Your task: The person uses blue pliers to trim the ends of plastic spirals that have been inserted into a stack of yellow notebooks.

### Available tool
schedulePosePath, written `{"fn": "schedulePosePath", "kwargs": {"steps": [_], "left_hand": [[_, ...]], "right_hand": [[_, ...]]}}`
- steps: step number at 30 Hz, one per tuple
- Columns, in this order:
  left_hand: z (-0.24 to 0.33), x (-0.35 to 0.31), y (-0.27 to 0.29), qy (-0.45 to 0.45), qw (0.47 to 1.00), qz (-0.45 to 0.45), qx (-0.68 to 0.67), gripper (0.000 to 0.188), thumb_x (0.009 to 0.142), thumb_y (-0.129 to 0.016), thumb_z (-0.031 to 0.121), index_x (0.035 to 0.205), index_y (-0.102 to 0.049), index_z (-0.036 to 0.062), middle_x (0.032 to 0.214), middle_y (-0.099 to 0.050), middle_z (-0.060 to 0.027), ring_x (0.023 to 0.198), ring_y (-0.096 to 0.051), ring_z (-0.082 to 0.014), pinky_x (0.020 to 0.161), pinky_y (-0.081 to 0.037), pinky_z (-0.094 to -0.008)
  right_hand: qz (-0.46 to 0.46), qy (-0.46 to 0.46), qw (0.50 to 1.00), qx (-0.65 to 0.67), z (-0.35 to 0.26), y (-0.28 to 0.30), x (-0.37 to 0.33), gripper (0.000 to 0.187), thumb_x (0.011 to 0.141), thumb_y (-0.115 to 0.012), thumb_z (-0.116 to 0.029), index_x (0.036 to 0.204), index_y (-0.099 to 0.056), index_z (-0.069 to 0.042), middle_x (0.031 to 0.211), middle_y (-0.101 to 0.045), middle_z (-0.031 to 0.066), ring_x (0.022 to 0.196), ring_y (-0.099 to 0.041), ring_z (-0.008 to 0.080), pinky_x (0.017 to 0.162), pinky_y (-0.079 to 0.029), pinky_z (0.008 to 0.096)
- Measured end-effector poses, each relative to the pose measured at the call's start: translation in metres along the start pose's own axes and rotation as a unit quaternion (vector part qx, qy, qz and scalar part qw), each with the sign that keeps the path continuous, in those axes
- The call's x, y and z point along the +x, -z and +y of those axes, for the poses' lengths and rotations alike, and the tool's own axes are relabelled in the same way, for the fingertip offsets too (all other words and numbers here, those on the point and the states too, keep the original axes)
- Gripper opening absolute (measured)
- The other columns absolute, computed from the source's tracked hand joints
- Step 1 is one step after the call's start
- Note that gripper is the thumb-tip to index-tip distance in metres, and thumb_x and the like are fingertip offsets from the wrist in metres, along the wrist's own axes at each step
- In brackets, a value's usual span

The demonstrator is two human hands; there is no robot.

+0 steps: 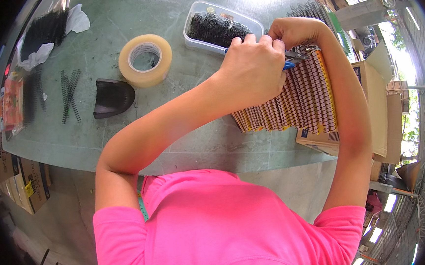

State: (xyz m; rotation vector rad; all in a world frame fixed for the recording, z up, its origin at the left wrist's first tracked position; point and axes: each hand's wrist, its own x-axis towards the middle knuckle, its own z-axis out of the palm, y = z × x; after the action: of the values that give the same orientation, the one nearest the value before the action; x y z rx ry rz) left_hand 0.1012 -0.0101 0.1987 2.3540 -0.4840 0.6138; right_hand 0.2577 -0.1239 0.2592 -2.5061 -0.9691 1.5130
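Note:
My left hand (256,69) is closed around a blue-handled tool with metal jaws (296,55), which looks like pliers or cutters. Its jaws point right, over the far end of a row of coil-bound notebooks (294,97) packed together with spines up and yellow covers showing. Just beyond the tool, my right hand (296,30) bends down at the notebooks' far end with its fingers curled in; what they pinch is hidden. Past my left knuckles stands a clear plastic box (199,44) holding many short black coil pieces (215,28).
A tape roll (144,61) and black scoop-shaped piece (113,97) lie left of my left forearm. Loose black coils (71,95), a coil bundle (45,33) and an orange pack (12,103) sit farther left. An open cardboard box (377,106) stands beyond my right arm.

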Motion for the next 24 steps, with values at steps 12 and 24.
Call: {"fn": "schedulePosePath", "kwargs": {"steps": [12,24], "left_hand": [[-0.006,0.005,0.007,0.015,0.995,-0.053,-0.078,0.032,0.073,-0.059,0.017,0.094,-0.054,-0.0068,0.087,-0.060,-0.0204,0.081,-0.060,-0.0351,0.073,-0.048,-0.0420],[-0.004,0.011,-0.002,-0.007,0.998,-0.019,-0.059,0.033,0.073,-0.059,0.020,0.092,-0.056,-0.0067,0.081,-0.060,-0.0205,0.074,-0.061,-0.0343,0.069,-0.049,-0.0414]], "right_hand": [[-0.003,0.010,1.000,-0.002,-0.002,0.000,-0.002,0.015,0.058,-0.064,-0.004,0.070,-0.062,0.005,0.059,-0.058,0.0016,0.054,-0.047,0.0066,0.048,-0.039,0.0280],[0.020,0.005,0.999,-0.046,0.001,0.000,-0.001,0.011,0.061,-0.061,-0.001,0.071,-0.062,0.003,0.060,-0.057,-0.0001,0.055,-0.047,0.0059,0.047,-0.038,0.0256]]}}
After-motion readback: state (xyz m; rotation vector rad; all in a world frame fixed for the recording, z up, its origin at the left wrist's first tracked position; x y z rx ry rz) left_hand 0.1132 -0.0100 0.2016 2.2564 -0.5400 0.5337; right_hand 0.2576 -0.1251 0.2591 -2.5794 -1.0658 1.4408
